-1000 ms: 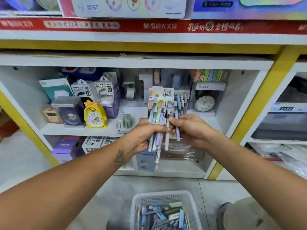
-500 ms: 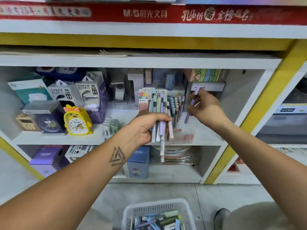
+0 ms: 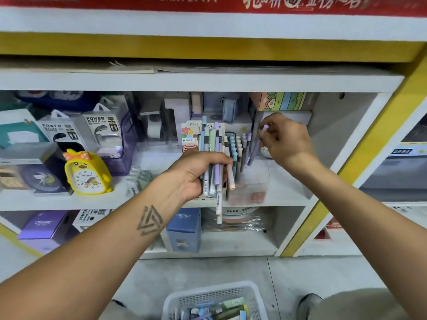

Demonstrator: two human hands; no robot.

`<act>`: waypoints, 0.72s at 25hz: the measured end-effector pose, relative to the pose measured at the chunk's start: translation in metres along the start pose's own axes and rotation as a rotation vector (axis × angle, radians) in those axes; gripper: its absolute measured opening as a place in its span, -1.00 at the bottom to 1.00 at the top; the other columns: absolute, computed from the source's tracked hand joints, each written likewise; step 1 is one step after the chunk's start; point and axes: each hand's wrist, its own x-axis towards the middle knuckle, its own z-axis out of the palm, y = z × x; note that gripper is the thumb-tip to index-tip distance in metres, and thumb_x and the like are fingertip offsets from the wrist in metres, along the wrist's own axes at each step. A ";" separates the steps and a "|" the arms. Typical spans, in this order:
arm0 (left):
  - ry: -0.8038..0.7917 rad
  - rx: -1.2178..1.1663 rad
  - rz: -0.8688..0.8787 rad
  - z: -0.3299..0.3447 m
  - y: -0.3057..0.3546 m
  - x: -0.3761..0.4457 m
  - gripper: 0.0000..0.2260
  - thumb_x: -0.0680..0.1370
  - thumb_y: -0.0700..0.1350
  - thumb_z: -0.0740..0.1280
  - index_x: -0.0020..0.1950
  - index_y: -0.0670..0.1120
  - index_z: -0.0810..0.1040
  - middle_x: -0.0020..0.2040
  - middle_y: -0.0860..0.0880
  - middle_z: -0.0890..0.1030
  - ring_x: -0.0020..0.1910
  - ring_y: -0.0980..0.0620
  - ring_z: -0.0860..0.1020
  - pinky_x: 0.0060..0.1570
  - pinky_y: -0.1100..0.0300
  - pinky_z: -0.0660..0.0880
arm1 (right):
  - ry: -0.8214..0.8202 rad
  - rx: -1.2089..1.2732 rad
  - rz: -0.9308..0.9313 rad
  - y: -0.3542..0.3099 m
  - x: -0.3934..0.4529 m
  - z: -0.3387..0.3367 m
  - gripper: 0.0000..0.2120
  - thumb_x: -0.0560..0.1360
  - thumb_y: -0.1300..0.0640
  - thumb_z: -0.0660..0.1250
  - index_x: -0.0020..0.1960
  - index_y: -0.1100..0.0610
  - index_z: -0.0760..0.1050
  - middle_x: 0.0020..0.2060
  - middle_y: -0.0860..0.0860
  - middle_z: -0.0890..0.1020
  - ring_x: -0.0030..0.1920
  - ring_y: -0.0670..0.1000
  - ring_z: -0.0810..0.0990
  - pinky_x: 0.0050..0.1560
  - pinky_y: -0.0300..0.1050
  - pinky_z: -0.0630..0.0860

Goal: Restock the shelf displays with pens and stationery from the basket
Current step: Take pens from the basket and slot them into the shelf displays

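Down on the floor, the white plastic mesh basket [image 3: 215,296] holds many pens yet. Higher, the left hand [image 3: 196,172] grips a pastel pen bundle [image 3: 216,162]; the right hand [image 3: 285,139] pinches one lilac pen [image 3: 256,146] into the clear display holder [image 3: 249,181] at the shelf's front edge. Restocking seems far from finished.

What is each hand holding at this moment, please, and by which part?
The left hand grips a bundle of pens around its middle. The right hand pinches a single purple pen near its top end.
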 end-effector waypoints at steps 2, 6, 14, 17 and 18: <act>-0.006 0.002 -0.009 0.003 0.002 0.003 -0.89 0.38 -0.39 0.47 -0.14 -0.25 0.65 -0.26 -0.20 0.66 -0.34 -0.12 0.65 -0.24 -0.08 0.65 | -0.015 -0.023 -0.028 0.003 0.001 0.002 -0.88 0.63 0.14 0.24 0.07 0.13 0.54 -0.20 0.09 0.69 -0.18 0.13 0.65 -0.14 0.03 0.60; -0.021 0.011 -0.017 0.007 0.005 0.007 -0.88 0.37 -0.38 0.48 -0.12 -0.26 0.66 -0.22 -0.21 0.67 -0.29 -0.14 0.66 -0.18 -0.20 0.63 | -0.088 -0.059 -0.073 0.009 -0.003 0.014 -0.85 0.65 0.14 0.23 0.07 0.18 0.53 -0.18 0.13 0.67 -0.15 0.17 0.66 -0.14 0.15 0.60; -0.034 0.000 -0.018 0.000 0.003 0.003 -0.84 0.38 -0.41 0.47 -0.07 -0.27 0.65 -0.27 -0.18 0.66 -0.37 -0.08 0.65 -0.33 0.04 0.63 | -0.110 0.042 -0.101 0.010 0.000 0.018 -0.94 0.62 0.20 0.27 0.05 0.11 0.39 -0.22 0.08 0.64 -0.21 0.02 0.69 -0.20 0.12 0.65; -0.056 -0.009 -0.012 -0.001 0.005 0.002 -0.83 0.38 -0.41 0.47 -0.06 -0.27 0.66 -0.25 -0.19 0.68 -0.34 -0.10 0.66 -0.31 0.04 0.63 | -0.095 -0.014 -0.147 0.010 -0.001 0.024 -0.92 0.61 0.24 0.28 -0.06 0.20 0.48 -0.24 0.12 0.65 -0.20 0.11 0.67 -0.20 0.10 0.60; -0.059 -0.010 -0.007 -0.001 0.005 0.002 -0.83 0.37 -0.42 0.47 -0.07 -0.27 0.67 -0.24 -0.20 0.68 -0.34 -0.10 0.67 -0.31 0.04 0.63 | -0.097 -0.094 -0.172 0.010 0.000 0.025 -0.89 0.61 0.24 0.29 -0.07 0.24 0.55 -0.21 0.14 0.65 -0.16 0.16 0.65 -0.16 0.09 0.58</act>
